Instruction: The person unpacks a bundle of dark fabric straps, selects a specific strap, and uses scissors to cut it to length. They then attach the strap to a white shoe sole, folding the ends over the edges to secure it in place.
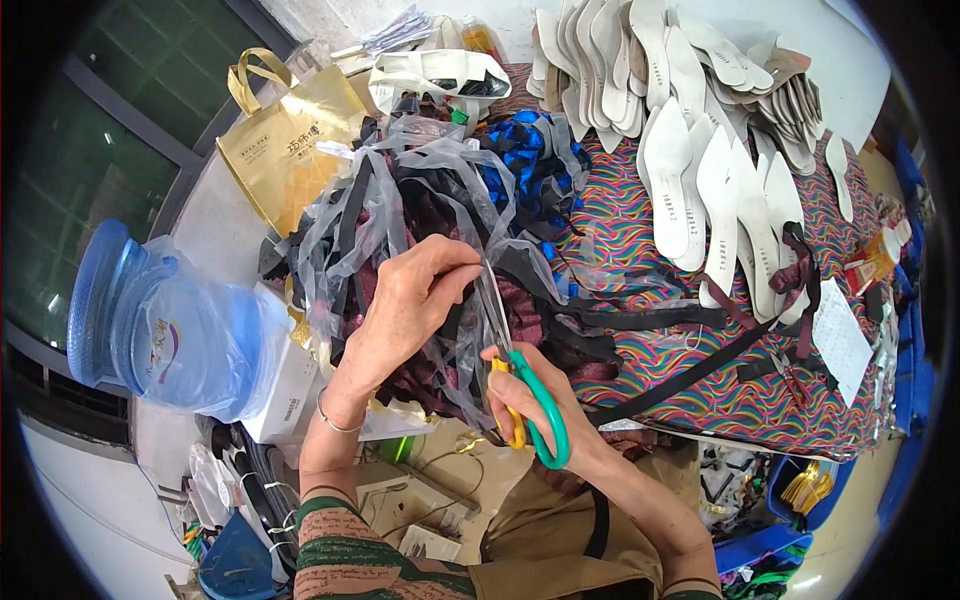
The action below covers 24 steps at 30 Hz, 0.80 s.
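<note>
My right hand (580,430) grips scissors (545,405) with one green and one yellow handle loop. Their metal blades point away from me, toward the fingertips of my left hand (405,305). Thumb and fingers of that hand are pinched together close to the blade tips; what lies between them is too small to make out. Beneath both hands spreads a tangled heap of strips (385,185), some of cloudy clear plastic, others black or shiny dark maroon. Loose black strips (650,318) trail from the heap to the right across a patterned cloth (640,375).
White insoles (668,190) lie stacked at the back right. A gold bag (285,150) and shiny blue material (530,160) stand behind the heap. To the left is a large blue water bottle (200,335). Small snips (788,378) and a paper sheet (840,340) lie right.
</note>
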Motion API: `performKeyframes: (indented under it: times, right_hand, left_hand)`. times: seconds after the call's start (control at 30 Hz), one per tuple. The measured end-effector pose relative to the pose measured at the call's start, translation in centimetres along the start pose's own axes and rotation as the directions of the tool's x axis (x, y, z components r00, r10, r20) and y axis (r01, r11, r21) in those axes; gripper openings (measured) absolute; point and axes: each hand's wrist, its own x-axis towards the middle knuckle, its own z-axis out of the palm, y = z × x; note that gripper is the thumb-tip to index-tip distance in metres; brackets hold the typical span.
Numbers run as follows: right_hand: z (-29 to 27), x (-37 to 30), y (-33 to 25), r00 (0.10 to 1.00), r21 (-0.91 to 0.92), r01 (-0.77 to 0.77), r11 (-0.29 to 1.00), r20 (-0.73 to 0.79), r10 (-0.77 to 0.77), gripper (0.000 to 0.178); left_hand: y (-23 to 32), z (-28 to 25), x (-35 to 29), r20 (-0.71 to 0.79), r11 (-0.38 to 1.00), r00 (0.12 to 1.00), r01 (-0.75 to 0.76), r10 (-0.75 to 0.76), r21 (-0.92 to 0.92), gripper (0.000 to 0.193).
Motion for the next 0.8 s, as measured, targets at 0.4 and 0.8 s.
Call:
performKeyframes:
  times: [0.4,0.8]
  right_hand:
    - [0.4,1.5,0.0,0.990,0.020,0.112,0.993,-0.085,-0.110,0.040]
    - [-0.1,0.8,0.6,0.993,0.067,0.091,0.994,-0.076,-0.085,0.029]
  left_hand:
    - [-0.2,0.5,-0.3,0.034,0.998,0.999,0.023,-0.021,-0.055,0.008]
    - [-0.2,0.5,-0.5,0.023,0.988,0.996,0.085,-0.082,-0.126,0.005]
